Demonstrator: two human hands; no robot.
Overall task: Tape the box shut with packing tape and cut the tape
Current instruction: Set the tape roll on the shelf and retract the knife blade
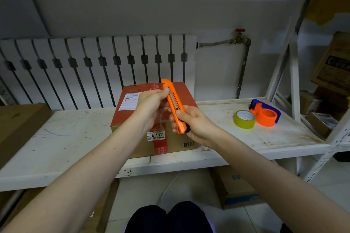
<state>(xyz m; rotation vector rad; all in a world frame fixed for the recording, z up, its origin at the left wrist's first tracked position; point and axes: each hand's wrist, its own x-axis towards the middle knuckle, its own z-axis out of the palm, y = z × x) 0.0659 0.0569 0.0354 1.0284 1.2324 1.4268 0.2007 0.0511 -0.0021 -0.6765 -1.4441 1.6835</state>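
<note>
Room: a radiator (94,62) stood on the wall behind the shelf (66,138).
Shelf: box (185,94) at mid front edge; tape (244,119) and dispenser (265,114) near the right edge.
Left grip (151,104): pinched the knife (173,104) near its top, over the box.
Right grip (193,125): curled round the knife's lower end.

Our scuffed white shelf (66,138) and its load
We see a box (125,115) at its middle, a yellow roll of tape (244,119) just beside an orange tape dispenser (266,114) toward the right end, and cardboard (17,123) at the left end.
</note>
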